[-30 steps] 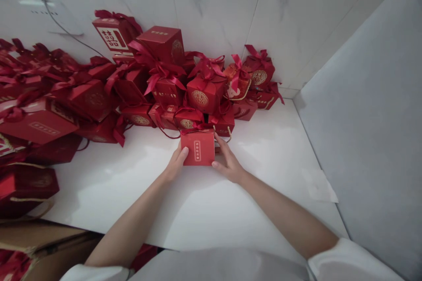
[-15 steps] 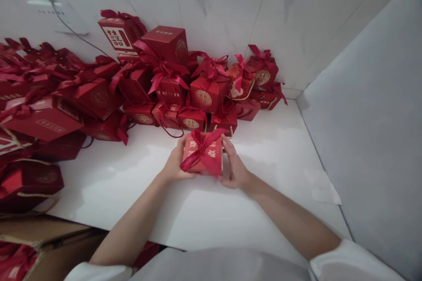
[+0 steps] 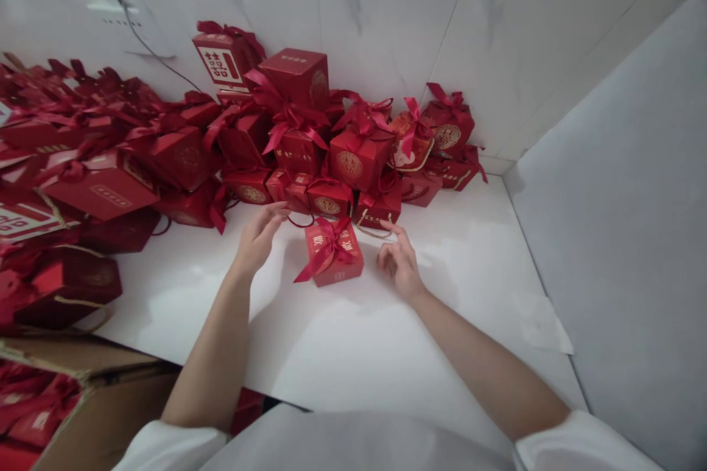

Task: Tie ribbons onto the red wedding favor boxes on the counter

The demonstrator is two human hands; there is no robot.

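A small red box with gold lettering and a red ribbon bow on top rests on the white table, in front of the stacked boxes. To its left is my left hand, raised over the table with fingers stretched out and holding nothing. On the box's other side, my right hand has its index finger extended and the others loosely curled, with nothing in it. Neither hand touches the box.
Red gift boxes with ribbons are piled along the marbled wall, spreading far to the left. An open cardboard carton holding red items stands at the lower left. A grey panel bounds the right.
Both hands have let go of the small red box and moved apart, one to each side. The box now sits on the table, turned slightly. The view has shifted a little left.
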